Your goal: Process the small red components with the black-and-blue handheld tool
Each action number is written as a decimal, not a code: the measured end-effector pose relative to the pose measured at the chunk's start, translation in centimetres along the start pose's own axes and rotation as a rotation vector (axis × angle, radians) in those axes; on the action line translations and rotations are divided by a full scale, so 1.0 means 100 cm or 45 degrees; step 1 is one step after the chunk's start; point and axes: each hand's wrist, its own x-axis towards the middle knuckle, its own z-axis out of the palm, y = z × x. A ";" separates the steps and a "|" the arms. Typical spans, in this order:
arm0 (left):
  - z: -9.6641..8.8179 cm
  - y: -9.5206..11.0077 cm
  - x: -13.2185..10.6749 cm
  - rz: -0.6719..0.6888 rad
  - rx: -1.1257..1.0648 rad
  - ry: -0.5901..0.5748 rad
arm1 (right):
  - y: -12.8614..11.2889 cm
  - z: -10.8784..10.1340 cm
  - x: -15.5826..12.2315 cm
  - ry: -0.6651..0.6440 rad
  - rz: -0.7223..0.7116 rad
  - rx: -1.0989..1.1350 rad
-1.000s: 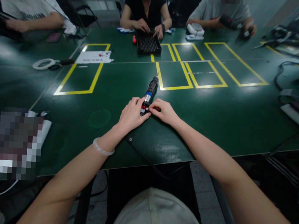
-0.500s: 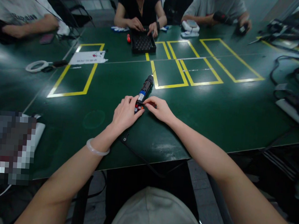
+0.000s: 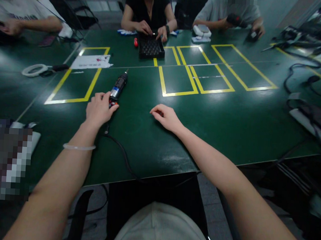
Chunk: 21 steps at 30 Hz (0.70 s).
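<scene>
A black corded electric screwdriver point(image 3: 117, 88) with a blue and silver label lies on the green table point(image 3: 137, 140), its tip pointing away from me and slightly right. My left hand point(image 3: 98, 109) is wrapped round its rear part, hiding much of the handle. The black cord point(image 3: 122, 152) runs from the screwdriver's back end to the table's near edge. To the right, apart from the tool, my right hand point(image 3: 167, 117) rests low over the table. Its fingers are curled and pressed together; whatever may be inside them is hidden.
Yellow tape outlines point(image 3: 180, 94) mark the table. Across from me a person's hands work at a black tray point(image 3: 151, 49), beside a small red object point(image 3: 136, 42). A white paper sheet point(image 3: 89, 61) and a coiled white cable point(image 3: 34, 70) lie left. Tangled black cables point(image 3: 296, 66) lie right.
My left hand has carried the electric screwdriver leftward, away from my right hand. The right fingers, which were at the tool's side, are now apart from it.
</scene>
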 end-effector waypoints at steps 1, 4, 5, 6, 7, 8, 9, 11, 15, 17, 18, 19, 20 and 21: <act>0.001 -0.011 0.003 -0.033 0.016 0.004 | 0.000 0.000 0.000 -0.004 0.003 0.000; 0.001 -0.043 0.010 -0.145 0.038 0.004 | 0.000 0.000 0.000 -0.015 0.008 -0.004; 0.001 -0.052 0.012 -0.196 0.031 0.005 | 0.000 0.000 0.000 -0.022 0.010 -0.008; 0.000 -0.061 0.013 -0.243 0.017 -0.001 | 0.001 0.000 0.000 -0.031 0.011 -0.011; 0.000 -0.069 0.013 -0.292 0.001 -0.005 | 0.001 0.000 -0.001 -0.037 0.011 -0.014; -0.001 -0.076 0.013 -0.336 -0.014 -0.008 | 0.001 0.000 -0.001 -0.040 0.009 -0.015; -0.001 -0.082 0.013 -0.374 -0.025 -0.009 | 0.001 0.000 -0.001 -0.042 0.004 -0.014; -0.002 -0.091 0.011 -0.431 -0.024 -0.006 | 0.001 0.000 -0.002 -0.039 -0.006 -0.010; 0.000 -0.098 0.005 -0.485 0.021 0.079 | -0.001 0.000 -0.002 -0.049 -0.005 -0.022; 0.001 -0.098 0.003 -0.445 0.015 0.133 | -0.001 0.000 -0.002 -0.049 -0.012 -0.029; 0.001 -0.097 0.002 -0.430 0.004 0.151 | -0.001 0.000 -0.002 -0.047 -0.016 -0.029; 0.001 -0.097 0.002 -0.428 -0.006 0.165 | -0.001 0.001 -0.002 -0.043 -0.020 -0.028; 0.001 -0.097 0.002 -0.436 -0.014 0.172 | -0.001 0.001 -0.002 -0.042 -0.024 -0.026; 0.001 -0.096 0.002 -0.447 -0.017 0.168 | -0.001 0.001 -0.002 -0.039 -0.025 -0.024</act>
